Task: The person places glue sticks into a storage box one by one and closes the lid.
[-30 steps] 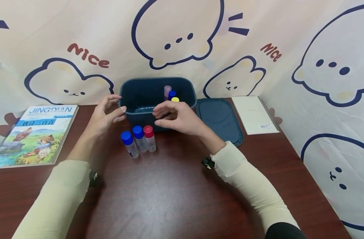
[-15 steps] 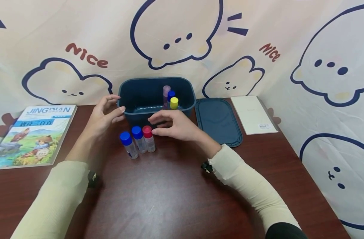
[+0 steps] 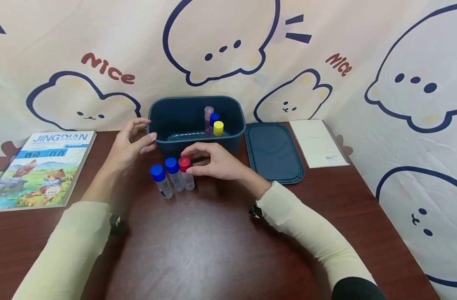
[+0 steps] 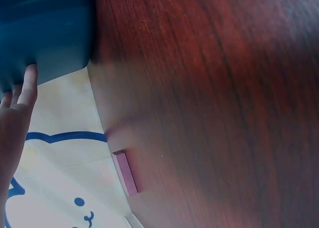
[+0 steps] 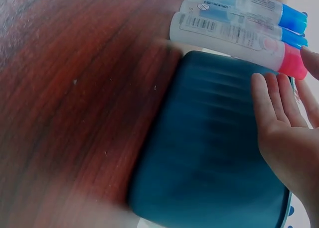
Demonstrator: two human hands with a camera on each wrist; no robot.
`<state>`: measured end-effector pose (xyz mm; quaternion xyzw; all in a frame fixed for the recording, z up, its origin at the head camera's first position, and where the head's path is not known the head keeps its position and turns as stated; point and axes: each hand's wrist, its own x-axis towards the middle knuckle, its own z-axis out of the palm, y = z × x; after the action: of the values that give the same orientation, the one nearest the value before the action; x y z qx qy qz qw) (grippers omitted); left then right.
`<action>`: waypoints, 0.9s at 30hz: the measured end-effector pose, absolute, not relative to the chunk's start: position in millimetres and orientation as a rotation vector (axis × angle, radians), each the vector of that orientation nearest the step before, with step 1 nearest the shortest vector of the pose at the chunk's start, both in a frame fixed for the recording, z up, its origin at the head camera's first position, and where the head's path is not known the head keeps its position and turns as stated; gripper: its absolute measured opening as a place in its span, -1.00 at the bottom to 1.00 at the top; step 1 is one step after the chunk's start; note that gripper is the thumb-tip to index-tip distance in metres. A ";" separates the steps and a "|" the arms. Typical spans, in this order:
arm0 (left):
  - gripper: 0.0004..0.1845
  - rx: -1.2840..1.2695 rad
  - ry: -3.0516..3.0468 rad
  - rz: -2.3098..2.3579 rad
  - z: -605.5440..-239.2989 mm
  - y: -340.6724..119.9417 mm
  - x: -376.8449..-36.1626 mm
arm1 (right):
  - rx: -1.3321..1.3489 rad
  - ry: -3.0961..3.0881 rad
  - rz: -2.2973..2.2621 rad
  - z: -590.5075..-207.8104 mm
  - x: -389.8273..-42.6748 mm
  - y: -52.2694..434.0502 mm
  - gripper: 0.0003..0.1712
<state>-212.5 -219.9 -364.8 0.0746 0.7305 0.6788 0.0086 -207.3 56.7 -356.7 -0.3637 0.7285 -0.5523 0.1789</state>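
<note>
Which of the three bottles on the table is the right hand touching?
The red-capped bottle, rightmost in the row; the right hand touches its cap. The other two have blue caps.

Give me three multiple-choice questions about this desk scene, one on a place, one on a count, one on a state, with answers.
1. Where does the lid lie?
A. On the bin
B. On the table right of the bin
C. On the book

2. How many bottles stand on the table in front of the bin?
A. Three
B. Five
C. One

3. What is the right hand doing?
A. Lying flat on the notebook
B. Holding the lid
C. Touching the red-capped bottle

Answers: B, the lid lies flat beside the open bin; A, two blue caps and one red; C, its fingertips meet the red cap.
</note>
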 end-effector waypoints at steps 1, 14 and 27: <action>-0.40 0.237 2.268 2.134 -365.0 -220.1 -212.9 | -1.032 2.061 -1.558 -357.2 -207.4 55.7 -0.56; -0.48 0.256 2.204 2.191 -366.7 -220.9 -215.4 | -1.048 2.108 -1.525 -359.7 -204.7 49.6 -0.59; -0.49 0.255 2.179 2.202 -365.5 -220.7 -214.6 | -1.090 2.159 -1.578 -343.6 -205.9 57.6 -0.59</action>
<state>-214.6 -220.7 -365.5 0.0819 0.7010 0.7083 0.0165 -205.9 57.6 -343.6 -0.3746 0.7414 -0.5422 0.1265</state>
